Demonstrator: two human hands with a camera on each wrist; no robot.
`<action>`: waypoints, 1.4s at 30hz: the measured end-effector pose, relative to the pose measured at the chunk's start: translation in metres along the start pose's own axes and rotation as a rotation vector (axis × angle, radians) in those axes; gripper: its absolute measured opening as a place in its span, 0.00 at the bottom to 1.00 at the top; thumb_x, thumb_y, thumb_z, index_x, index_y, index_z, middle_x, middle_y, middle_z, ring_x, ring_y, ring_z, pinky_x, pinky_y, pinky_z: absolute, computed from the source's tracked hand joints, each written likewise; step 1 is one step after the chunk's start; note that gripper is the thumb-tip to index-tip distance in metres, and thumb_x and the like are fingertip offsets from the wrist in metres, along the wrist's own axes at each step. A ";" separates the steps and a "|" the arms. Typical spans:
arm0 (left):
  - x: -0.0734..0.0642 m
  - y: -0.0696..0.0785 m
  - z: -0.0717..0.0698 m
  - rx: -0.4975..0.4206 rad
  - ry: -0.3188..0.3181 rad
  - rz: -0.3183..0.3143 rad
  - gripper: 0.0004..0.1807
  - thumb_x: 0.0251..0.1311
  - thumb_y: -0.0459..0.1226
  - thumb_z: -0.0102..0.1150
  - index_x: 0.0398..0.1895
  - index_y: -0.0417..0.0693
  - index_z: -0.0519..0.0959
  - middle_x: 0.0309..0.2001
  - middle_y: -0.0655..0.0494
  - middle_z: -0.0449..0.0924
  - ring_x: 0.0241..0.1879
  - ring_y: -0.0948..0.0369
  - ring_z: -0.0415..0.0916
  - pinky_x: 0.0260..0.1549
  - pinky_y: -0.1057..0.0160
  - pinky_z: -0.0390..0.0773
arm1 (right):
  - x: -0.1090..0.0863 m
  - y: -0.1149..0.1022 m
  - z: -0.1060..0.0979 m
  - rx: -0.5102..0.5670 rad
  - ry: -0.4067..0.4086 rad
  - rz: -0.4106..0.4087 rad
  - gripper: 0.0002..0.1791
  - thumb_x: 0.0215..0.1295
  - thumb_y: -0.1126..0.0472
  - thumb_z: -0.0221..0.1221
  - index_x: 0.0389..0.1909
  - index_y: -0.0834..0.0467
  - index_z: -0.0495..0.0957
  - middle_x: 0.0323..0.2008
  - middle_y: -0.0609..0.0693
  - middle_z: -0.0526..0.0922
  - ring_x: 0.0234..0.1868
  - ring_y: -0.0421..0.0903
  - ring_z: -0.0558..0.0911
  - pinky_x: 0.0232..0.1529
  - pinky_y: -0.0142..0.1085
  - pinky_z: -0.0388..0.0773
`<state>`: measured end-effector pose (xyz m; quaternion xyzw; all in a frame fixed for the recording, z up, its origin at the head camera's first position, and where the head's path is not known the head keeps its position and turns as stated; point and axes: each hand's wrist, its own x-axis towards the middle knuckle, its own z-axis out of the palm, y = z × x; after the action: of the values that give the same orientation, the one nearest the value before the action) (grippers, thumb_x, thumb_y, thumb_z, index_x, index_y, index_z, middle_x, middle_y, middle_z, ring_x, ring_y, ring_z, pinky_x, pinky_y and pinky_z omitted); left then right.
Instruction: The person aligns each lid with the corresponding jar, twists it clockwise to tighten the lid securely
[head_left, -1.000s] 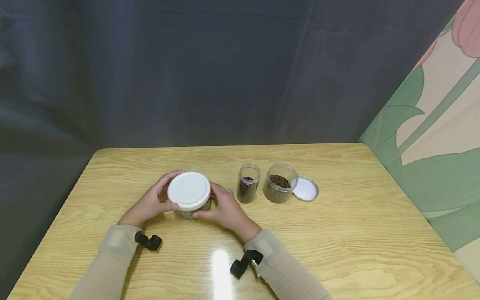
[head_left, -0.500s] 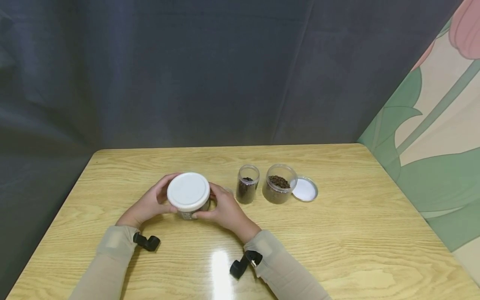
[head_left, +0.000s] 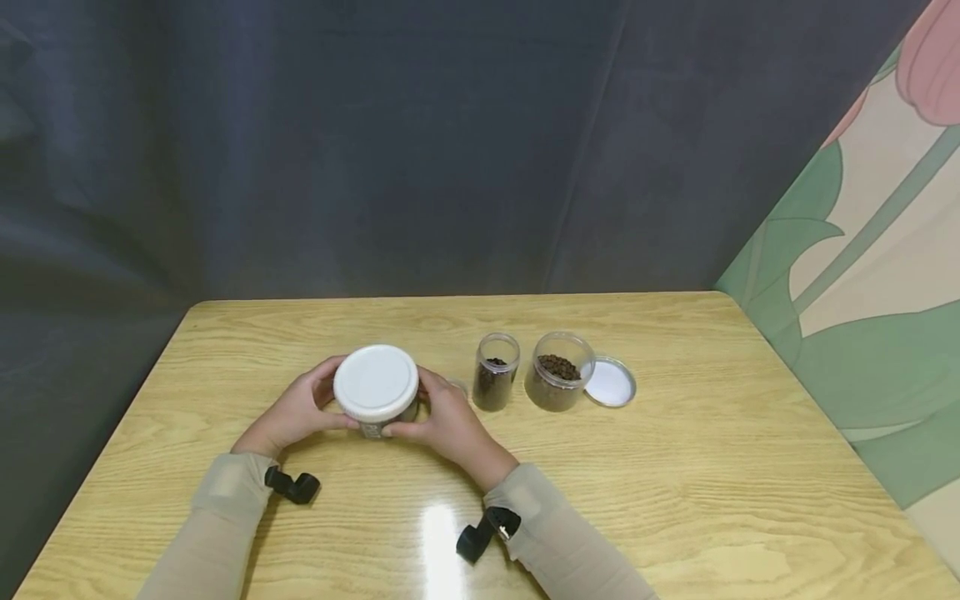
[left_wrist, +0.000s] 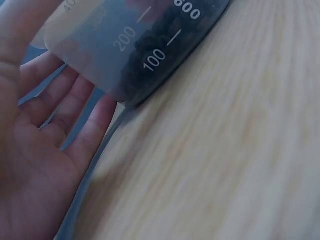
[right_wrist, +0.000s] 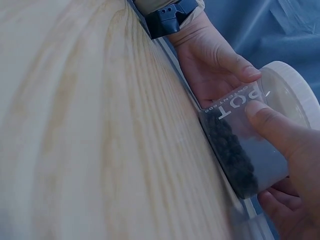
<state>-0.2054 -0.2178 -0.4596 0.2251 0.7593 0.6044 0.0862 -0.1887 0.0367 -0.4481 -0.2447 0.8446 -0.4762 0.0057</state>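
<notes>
A clear jar (right_wrist: pixel 240 150) with a white lid (head_left: pixel 376 383) stands on the table at the left of the middle in the head view. Dark pellets (right_wrist: pixel 232 155) lie in its lower part, and white print with a measuring scale marks its wall. My left hand (head_left: pixel 303 410) holds the jar from the left, thumb at the front and fingers round the far side. From the other side my right hand (head_left: pixel 450 421) grips it, its thumb (right_wrist: pixel 272 125) pressed on the printed wall. The left wrist view shows the jar's scale (left_wrist: pixel 154 60) close up.
To the right stand a narrow uncovered jar (head_left: pixel 495 375) with dark pellets and a wider uncovered jar (head_left: pixel 557 375) with brown pellets. A round white lid (head_left: pixel 611 382) lies beside the wider one. A small clear edge (head_left: pixel 459 386) shows behind my right hand, mostly hidden.
</notes>
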 end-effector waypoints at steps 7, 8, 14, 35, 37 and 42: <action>-0.002 -0.004 -0.001 0.008 0.021 -0.009 0.49 0.48 0.27 0.78 0.74 0.35 0.63 0.70 0.48 0.66 0.65 0.77 0.64 0.65 0.77 0.65 | 0.002 -0.003 0.003 0.011 -0.004 0.021 0.51 0.46 0.56 0.81 0.72 0.62 0.67 0.67 0.57 0.75 0.65 0.49 0.76 0.64 0.30 0.74; -0.002 -0.004 -0.001 0.010 0.023 -0.012 0.48 0.48 0.28 0.78 0.74 0.34 0.62 0.71 0.45 0.65 0.65 0.77 0.64 0.65 0.78 0.64 | 0.003 -0.003 0.003 0.010 -0.004 0.022 0.51 0.47 0.57 0.81 0.72 0.62 0.67 0.67 0.57 0.75 0.65 0.49 0.76 0.64 0.30 0.74; 0.000 -0.005 -0.002 0.042 0.042 -0.029 0.46 0.53 0.30 0.75 0.74 0.34 0.61 0.73 0.34 0.60 0.66 0.78 0.61 0.65 0.79 0.63 | 0.008 -0.005 0.002 -0.032 0.007 0.029 0.50 0.48 0.56 0.80 0.71 0.63 0.67 0.66 0.58 0.76 0.63 0.51 0.78 0.62 0.30 0.76; 0.002 -0.008 -0.007 0.058 0.123 -0.054 0.43 0.63 0.33 0.68 0.78 0.34 0.56 0.76 0.35 0.55 0.75 0.40 0.53 0.64 0.78 0.66 | 0.030 -0.005 0.008 -0.022 0.011 0.100 0.49 0.50 0.57 0.79 0.72 0.64 0.66 0.65 0.59 0.76 0.63 0.52 0.79 0.62 0.33 0.78; 0.002 -0.008 -0.007 0.060 0.129 -0.051 0.43 0.64 0.32 0.67 0.78 0.35 0.56 0.76 0.36 0.55 0.75 0.39 0.53 0.64 0.78 0.66 | 0.031 -0.005 0.009 -0.018 0.018 0.099 0.49 0.50 0.57 0.79 0.71 0.64 0.66 0.65 0.60 0.76 0.62 0.53 0.79 0.62 0.33 0.78; 0.001 -0.008 -0.008 0.067 0.147 -0.041 0.41 0.65 0.33 0.66 0.78 0.35 0.56 0.76 0.36 0.55 0.75 0.39 0.54 0.65 0.77 0.65 | 0.035 -0.004 0.010 -0.004 0.023 0.092 0.49 0.50 0.58 0.79 0.71 0.64 0.66 0.65 0.60 0.76 0.62 0.53 0.79 0.62 0.33 0.78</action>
<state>-0.2113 -0.2253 -0.4647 0.1674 0.7877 0.5918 0.0348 -0.2153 0.0126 -0.4430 -0.1999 0.8559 -0.4766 0.0175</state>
